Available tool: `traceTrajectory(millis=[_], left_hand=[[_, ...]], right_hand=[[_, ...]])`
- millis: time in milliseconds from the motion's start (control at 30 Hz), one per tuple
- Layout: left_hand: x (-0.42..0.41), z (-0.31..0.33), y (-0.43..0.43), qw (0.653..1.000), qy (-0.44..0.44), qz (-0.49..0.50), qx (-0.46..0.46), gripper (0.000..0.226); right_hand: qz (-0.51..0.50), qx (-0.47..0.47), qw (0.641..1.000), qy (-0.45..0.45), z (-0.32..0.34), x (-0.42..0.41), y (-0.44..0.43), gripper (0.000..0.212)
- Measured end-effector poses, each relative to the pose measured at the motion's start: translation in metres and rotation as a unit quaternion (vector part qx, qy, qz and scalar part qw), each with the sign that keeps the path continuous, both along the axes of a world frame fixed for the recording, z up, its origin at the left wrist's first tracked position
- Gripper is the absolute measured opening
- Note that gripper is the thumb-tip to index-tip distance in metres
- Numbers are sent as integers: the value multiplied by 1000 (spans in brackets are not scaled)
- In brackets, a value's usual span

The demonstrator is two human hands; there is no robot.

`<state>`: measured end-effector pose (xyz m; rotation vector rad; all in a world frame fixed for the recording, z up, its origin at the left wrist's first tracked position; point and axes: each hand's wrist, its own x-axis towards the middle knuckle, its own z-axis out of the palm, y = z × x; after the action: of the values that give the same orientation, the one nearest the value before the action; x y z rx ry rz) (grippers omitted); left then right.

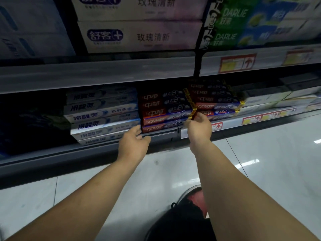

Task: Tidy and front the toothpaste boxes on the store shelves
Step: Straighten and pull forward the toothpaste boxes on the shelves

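On the lower shelf a stack of red and blue toothpaste boxes [163, 112] sits between a white and blue stack [102, 115] on its left and a second red and blue stack [215, 100] on its right. My left hand [133, 143] is at the lower left corner of the middle stack, fingers curled at the bottom box's end. My right hand [198, 127] pinches the right end of the lower boxes in that stack, by their yellow end flaps. The fingertips of both hands are partly hidden.
The grey shelf edge [161, 136] carries red and yellow price tags [251, 119]. Pale boxes [267, 100] lie further right. The shelf above holds large white boxes [139, 35] and green ones [225, 37]. Below are a glossy tiled floor [260, 153] and my shoe [191, 202].
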<state>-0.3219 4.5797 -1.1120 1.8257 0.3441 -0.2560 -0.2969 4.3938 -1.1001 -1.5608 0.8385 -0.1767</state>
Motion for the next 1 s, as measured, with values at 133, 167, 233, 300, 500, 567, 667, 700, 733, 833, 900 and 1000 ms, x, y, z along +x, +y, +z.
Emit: traceTrajectory(millis=[133,167,233,300,500,567,667,700,733,833,900,1000], left_hand=[[3,-7,-7,1000,-6,16,-3,59],[3,-7,-9,1000,-8,22,1,58],[5,-6,-11,999,-11,40,9,54],[7,-6,-13,998,-12,53,12,50],[8,-8,-14,996,-15,79,23,43],[9,-8,-13,996,-15,79,25,43],[8,-6,-13,996,-12,75,36,43],[8,-5,-13,996,-14,75,40,42],[7,-3,-14,996,-15,74,42,42],[5,-1,-15,997,-22,67,44,39],[5,-2,-15,997,-25,58,51,39],[6,-1,-14,997,-23,43,62,44]], right_hand=[[36,-23,999,-6,-3,6,-6,60],[48,-28,998,-7,-4,6,-6,61],[64,-42,997,-10,-8,7,-8,61],[68,-49,996,-12,-10,7,-11,57],[85,-41,996,-6,-9,3,-18,57],[83,-42,996,-7,-9,2,-18,57],[75,-44,996,-10,-9,2,-17,55],[72,-46,996,-10,-9,2,-17,55],[70,-48,996,-9,-9,1,-16,54],[58,-51,997,-11,-11,1,-15,53],[52,-56,997,-7,-10,1,-13,53],[41,-65,997,-5,-10,1,-11,52]])
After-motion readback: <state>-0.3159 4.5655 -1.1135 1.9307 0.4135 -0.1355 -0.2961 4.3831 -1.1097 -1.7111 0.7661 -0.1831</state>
